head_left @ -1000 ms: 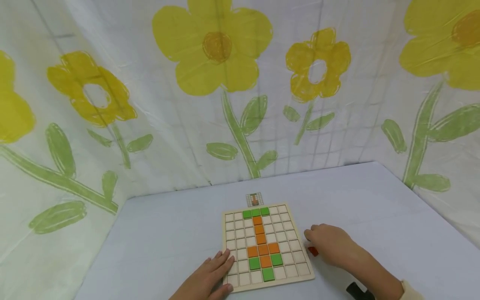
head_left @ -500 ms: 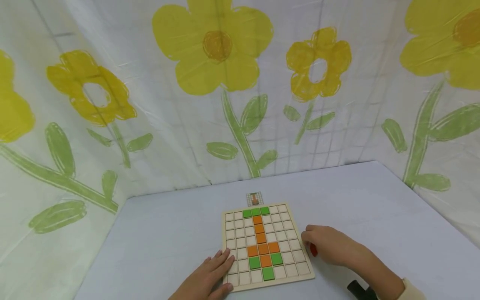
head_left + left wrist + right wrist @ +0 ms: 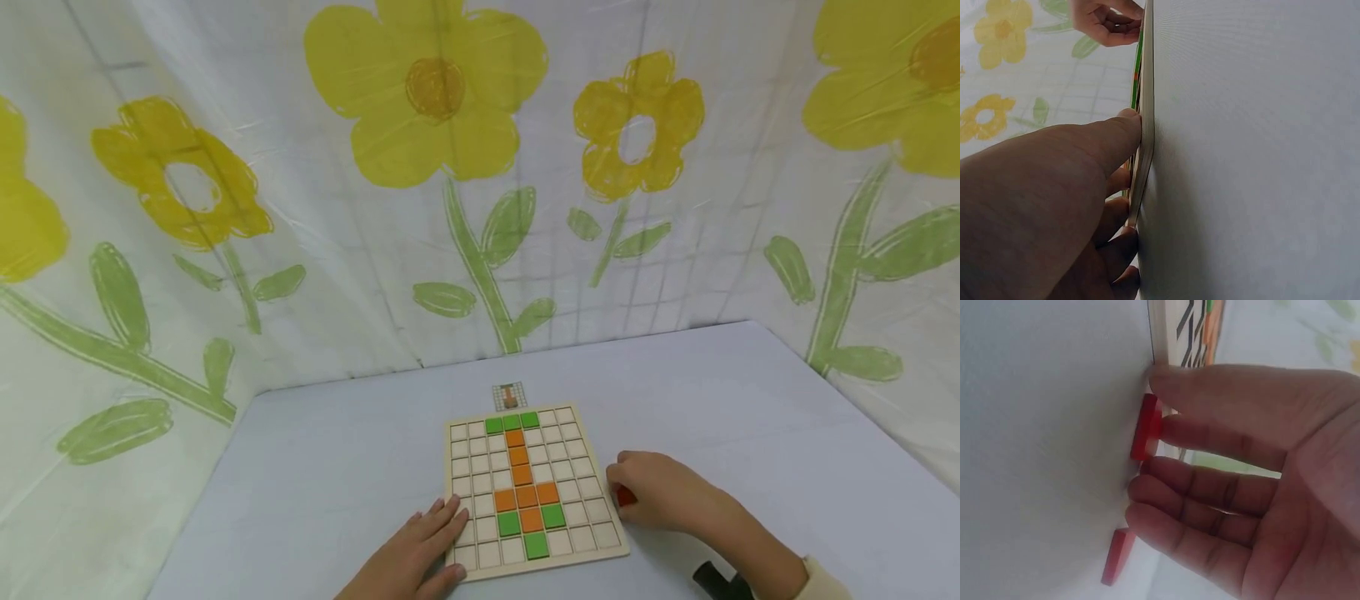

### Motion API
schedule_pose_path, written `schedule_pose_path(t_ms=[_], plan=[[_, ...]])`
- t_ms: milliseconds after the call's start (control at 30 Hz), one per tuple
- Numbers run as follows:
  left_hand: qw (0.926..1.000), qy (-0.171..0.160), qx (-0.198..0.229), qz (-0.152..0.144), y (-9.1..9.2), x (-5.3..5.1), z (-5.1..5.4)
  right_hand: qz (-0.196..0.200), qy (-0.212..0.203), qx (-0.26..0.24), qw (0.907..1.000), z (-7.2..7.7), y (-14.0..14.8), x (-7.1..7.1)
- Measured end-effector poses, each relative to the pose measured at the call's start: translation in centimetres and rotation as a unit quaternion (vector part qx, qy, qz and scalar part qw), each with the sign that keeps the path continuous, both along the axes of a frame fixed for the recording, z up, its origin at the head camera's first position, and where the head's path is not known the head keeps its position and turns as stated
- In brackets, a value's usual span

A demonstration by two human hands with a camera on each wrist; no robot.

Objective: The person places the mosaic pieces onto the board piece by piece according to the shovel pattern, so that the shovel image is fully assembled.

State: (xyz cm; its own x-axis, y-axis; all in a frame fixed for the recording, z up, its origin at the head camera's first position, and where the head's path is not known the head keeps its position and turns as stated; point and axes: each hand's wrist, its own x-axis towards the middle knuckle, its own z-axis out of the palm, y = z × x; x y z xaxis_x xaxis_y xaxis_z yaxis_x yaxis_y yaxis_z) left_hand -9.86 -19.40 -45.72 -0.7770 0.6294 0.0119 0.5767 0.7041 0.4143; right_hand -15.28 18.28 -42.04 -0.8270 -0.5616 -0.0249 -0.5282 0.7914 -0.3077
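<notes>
My left hand (image 3: 416, 546) rests at the front left corner of a square wooden grid board (image 3: 545, 571), fingers straight over its edge. In the left wrist view the thumb lies against the board's side. Green tiles (image 3: 537, 546) and orange tiles (image 3: 527, 496) fill some of the board's squares. Just right of the board, my right hand (image 3: 663, 492) is low over the table. In the right wrist view its index finger touches a flat red tile (image 3: 1145, 428), with the thumb tip beside it. A second red tile (image 3: 1118, 556) lies below the little finger. No firm pinch shows.
A small printed card (image 3: 510, 396) with a grid picture lies behind the board. Near my right wrist is a black object (image 3: 720, 581). A flower-printed curtain (image 3: 330, 250) hangs behind the white table (image 3: 337, 450).
My right hand shifts slightly left toward the board, then a little back, staying by the red tile. My left hand keeps its place on the board.
</notes>
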Motion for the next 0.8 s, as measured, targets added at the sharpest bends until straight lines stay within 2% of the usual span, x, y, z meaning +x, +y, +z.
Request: schedule_pose_path(t_ms=[233,433,667,800], plan=[[1.0,0.005,0.002,0.001,0.0,0.0,-0.4,0.019,0.014,-0.018,0.9996,-0.3,0.0,0.0],[1.0,0.008,0.004,0.001,0.0,0.0,-0.7,0.029,-0.007,-0.036,0.9989,-0.3,0.6,-0.3],[1.0,0.003,0.001,0.0,0.1,0.0,-0.4,0.053,-0.015,-0.069,0.9961,0.7,0.7,-0.5],[1.0,0.001,-0.001,0.001,0.0,0.0,-0.1,0.088,-0.022,-0.083,0.9925,1.4,-0.5,-0.1]])
